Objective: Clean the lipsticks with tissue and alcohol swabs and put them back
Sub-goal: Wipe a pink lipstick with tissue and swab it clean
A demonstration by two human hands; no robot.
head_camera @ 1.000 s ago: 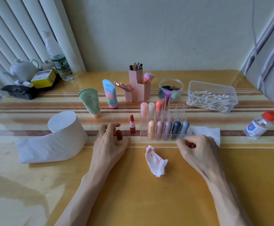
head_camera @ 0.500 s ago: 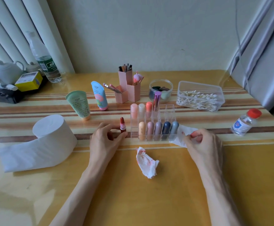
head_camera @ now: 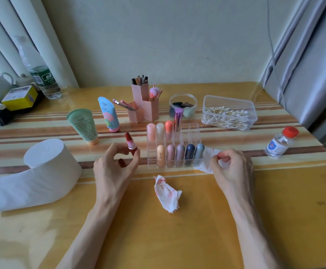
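My left hand (head_camera: 114, 167) pinches the base of an uncapped red lipstick (head_camera: 130, 144), which stands upright just left of the clear lipstick organizer (head_camera: 194, 133). Its red cap (head_camera: 121, 162) lies under my fingers. The organizer holds several capped lipsticks in two rows. My right hand (head_camera: 231, 166) pinches a white tissue sheet (head_camera: 206, 159) with red smears, right beside the organizer. A crumpled, red-stained tissue (head_camera: 168, 194) lies on the table in front of the organizer. The alcohol bottle (head_camera: 280, 141) with a red cap stands to the right.
A toilet paper roll (head_camera: 45, 167) lies at the left. Behind the organizer are two cream tubes (head_camera: 83, 125), pink brush holders (head_camera: 143, 105), a clear jar (head_camera: 182, 108) and a box of cotton swabs (head_camera: 229, 113). A water bottle (head_camera: 40, 74), teapot and yellow box sit far left.
My left hand has moved from the table to the red lipstick and taken hold of its base. My right hand has gathered the tissue sheet between its fingers. The camera has moved closer.
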